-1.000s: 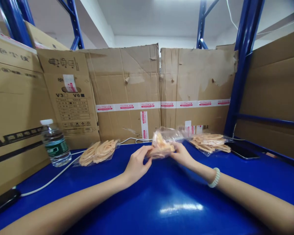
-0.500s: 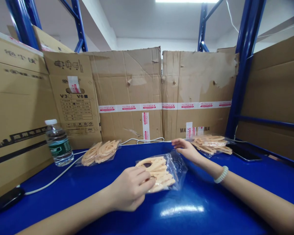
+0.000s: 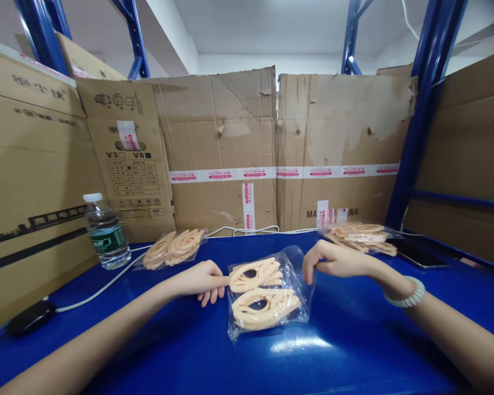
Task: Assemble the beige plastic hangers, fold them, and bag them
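Observation:
A clear plastic bag (image 3: 297,269) lies flat in front of me on the blue table. Inside it are two bundles of looped beige pieces (image 3: 267,315), which look like folding plastic hangers. At the bag's left edge, my left hand (image 3: 200,281) is closed, thumb and finger pinching the plastic. My right hand (image 3: 333,260), a pale beaded bracelet on its wrist, reaches down to the opposite edge with fingers closed on the film; its fingertips are partly hidden.
Similar filled bags lie at the back left (image 3: 175,248) and back right (image 3: 358,237). A water bottle (image 3: 107,236), a black mouse-like object (image 3: 31,317) and a phone (image 3: 422,255) stand or lie around. Cardboard sheets (image 3: 222,148) wall the back of the blue table (image 3: 181,351).
My left hand has moved off the top of the bag to its left edge. My right hand has come down from behind onto the right edge. The bag now lies fully visible.

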`<state>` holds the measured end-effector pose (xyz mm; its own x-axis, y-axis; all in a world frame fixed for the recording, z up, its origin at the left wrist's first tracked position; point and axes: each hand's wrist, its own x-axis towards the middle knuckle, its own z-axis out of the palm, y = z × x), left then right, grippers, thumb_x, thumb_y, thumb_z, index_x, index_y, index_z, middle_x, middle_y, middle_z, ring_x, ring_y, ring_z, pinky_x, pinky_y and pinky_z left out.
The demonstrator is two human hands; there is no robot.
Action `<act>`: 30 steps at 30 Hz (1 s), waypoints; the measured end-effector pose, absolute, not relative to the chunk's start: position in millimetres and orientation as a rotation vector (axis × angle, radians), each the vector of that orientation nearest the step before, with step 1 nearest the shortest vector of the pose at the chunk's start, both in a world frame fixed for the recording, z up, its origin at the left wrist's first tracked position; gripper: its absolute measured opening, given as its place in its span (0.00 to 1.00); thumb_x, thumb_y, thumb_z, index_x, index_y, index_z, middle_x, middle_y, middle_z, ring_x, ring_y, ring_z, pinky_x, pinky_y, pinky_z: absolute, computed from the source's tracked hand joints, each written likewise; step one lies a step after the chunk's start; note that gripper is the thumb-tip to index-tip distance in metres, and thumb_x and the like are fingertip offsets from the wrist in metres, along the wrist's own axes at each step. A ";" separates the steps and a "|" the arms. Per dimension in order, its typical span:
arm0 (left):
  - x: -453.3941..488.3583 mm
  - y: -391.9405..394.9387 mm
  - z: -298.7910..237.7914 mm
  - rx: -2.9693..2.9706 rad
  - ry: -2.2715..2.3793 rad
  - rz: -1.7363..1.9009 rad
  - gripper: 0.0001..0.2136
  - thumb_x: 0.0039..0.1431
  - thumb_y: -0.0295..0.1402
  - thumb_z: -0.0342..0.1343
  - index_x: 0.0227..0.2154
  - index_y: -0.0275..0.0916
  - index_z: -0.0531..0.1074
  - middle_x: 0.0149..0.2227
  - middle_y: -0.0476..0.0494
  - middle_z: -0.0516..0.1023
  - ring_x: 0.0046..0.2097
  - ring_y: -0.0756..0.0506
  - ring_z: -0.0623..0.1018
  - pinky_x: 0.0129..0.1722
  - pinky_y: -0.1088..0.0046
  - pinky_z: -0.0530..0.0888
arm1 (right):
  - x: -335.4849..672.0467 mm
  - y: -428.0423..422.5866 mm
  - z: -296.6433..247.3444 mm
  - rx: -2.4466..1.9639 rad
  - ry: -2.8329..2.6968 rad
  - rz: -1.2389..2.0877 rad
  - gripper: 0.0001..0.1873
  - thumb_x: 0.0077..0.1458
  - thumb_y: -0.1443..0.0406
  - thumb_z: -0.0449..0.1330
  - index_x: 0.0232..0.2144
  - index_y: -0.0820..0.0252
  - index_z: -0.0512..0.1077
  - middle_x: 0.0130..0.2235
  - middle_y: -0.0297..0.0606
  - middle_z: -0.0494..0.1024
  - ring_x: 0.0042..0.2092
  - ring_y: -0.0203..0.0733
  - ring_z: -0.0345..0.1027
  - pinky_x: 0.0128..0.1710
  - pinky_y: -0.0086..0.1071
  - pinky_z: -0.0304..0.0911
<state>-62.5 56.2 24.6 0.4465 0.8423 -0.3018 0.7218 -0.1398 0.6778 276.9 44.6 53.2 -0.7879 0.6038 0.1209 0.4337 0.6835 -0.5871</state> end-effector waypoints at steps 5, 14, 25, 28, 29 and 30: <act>-60.1 57.5 19.0 1.818 1.252 0.138 0.23 0.46 0.54 0.59 0.20 0.35 0.72 0.16 0.46 0.74 0.16 0.52 0.70 0.17 0.78 0.63 | 275.0 45.6 44.0 -0.904 -2.686 0.758 0.24 0.45 0.76 0.50 0.39 0.59 0.79 0.31 0.36 0.79 0.27 0.35 0.70 0.30 0.29 0.64; -42.4 43.4 15.1 1.603 1.163 0.547 0.13 0.46 0.42 0.60 0.23 0.36 0.70 0.24 0.49 0.74 0.25 0.51 0.74 0.23 0.79 0.66 | 269.3 54.5 31.0 -1.046 -2.653 0.463 0.17 0.55 0.66 0.58 0.47 0.60 0.73 0.28 0.34 0.76 0.26 0.36 0.66 0.27 0.28 0.59; 6.7 65.6 34.8 1.379 0.833 1.299 0.11 0.42 0.37 0.63 0.21 0.37 0.68 0.27 0.49 0.71 0.33 0.49 0.72 0.37 0.74 0.70 | 284.4 80.8 13.8 -1.114 -2.584 0.354 0.22 0.60 0.64 0.50 0.56 0.62 0.66 0.37 0.41 0.77 0.35 0.41 0.69 0.36 0.33 0.64; 19.8 76.5 47.4 1.397 0.827 1.352 0.10 0.42 0.37 0.61 0.21 0.37 0.67 0.26 0.51 0.70 0.30 0.50 0.71 0.34 0.75 0.69 | 281.5 82.8 9.0 -1.114 -2.563 0.258 0.19 0.62 0.67 0.46 0.52 0.63 0.69 0.44 0.46 0.74 0.44 0.45 0.67 0.47 0.38 0.63; 23.5 79.0 51.5 1.407 0.833 1.362 0.10 0.41 0.37 0.60 0.21 0.37 0.67 0.25 0.52 0.69 0.29 0.50 0.70 0.32 0.76 0.69 | 280.2 83.0 7.2 -1.138 -2.555 0.221 0.19 0.63 0.66 0.45 0.50 0.63 0.70 0.43 0.47 0.73 0.44 0.46 0.67 0.47 0.39 0.62; 26.7 81.0 55.8 1.419 0.842 1.366 0.09 0.41 0.37 0.60 0.20 0.37 0.67 0.24 0.52 0.68 0.28 0.50 0.69 0.31 0.76 0.68 | 278.6 83.2 5.1 -1.159 -2.547 0.185 0.19 0.64 0.66 0.44 0.48 0.64 0.70 0.41 0.47 0.73 0.44 0.46 0.66 0.47 0.39 0.63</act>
<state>26.7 81.0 55.8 0.1354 0.9377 0.3198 -0.1352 -0.3023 0.9436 278.6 83.2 5.1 -0.6114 0.7515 0.2478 0.7079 0.6594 -0.2532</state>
